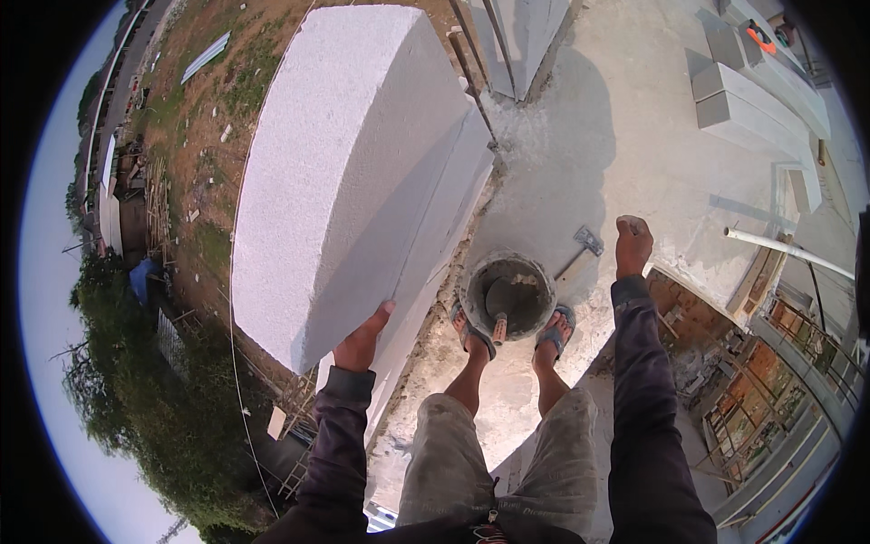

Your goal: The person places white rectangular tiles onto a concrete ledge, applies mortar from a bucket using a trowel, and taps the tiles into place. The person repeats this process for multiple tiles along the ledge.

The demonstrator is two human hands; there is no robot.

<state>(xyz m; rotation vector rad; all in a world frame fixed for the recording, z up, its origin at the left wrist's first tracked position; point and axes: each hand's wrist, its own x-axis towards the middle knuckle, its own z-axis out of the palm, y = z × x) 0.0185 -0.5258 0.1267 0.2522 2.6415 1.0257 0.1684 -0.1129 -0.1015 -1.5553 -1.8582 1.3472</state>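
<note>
A large white lightweight concrete block (308, 172) sits on the wall of the same blocks (435, 236) at my left. My left hand (358, 344) grips its near end, thumb along the side face and fingers mostly hidden. My right hand (634, 243) is raised away from the block, curled in a fist with nothing showing in it. Between my feet stands a round bucket (466, 288) of grey mortar, with a trowel (500, 328) resting in it, handle toward me. Just right of the bucket a hammer (587, 243) lies on the concrete floor.
More grey-white blocks (739, 100) are stacked at the far right, with an orange-handled tool (761, 38) on top. A pale pipe (784, 249) juts in at right. Floor openings drop away at lower right; beyond the wall, the ground lies far below.
</note>
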